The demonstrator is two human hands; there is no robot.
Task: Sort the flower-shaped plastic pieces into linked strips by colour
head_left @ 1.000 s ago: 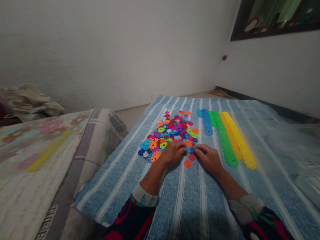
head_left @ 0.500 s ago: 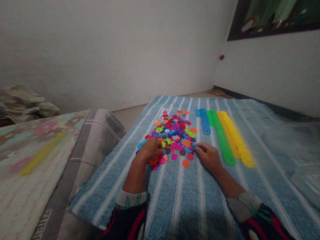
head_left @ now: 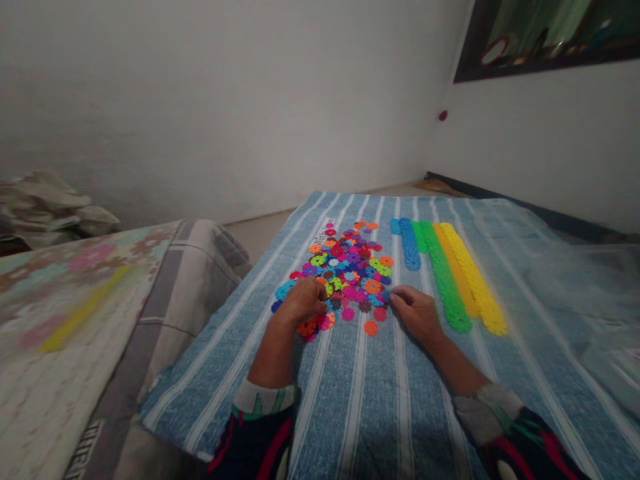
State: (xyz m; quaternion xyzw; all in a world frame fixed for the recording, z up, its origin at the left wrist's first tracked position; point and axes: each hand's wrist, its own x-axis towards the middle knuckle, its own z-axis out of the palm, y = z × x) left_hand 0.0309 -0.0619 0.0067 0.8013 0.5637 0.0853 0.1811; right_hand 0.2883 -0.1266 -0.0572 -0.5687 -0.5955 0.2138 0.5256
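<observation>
Many flower-shaped plastic discs (head_left: 353,257) in mixed colours lie in a loose pile on the striped cloth. My left hand (head_left: 301,303) is at the pile's near left side, its fingers curled down among the discs; what they grip, if anything, is hidden. At the right edge of the pile, my right hand (head_left: 416,312) pinches a blue disc (head_left: 387,295) between thumb and fingertips. Right of the pile, discs lie in overlapping single-colour rows: a blue row (head_left: 410,245), a long green row (head_left: 447,283), an orange-yellow row (head_left: 457,273) and a yellow row (head_left: 473,277).
The blue-and-white striped cloth (head_left: 240,347) covers the table. Clear plastic bags (head_left: 585,280) lie along its right side. To the left stands a bed or bench with a patterned cover (head_left: 100,287) and a yellow strip (head_left: 85,310) on it. A wall is behind.
My left hand has shifted very slightly to the right, baring a little more of the blue discs beside it. My right hand stays in place with the blue disc.
</observation>
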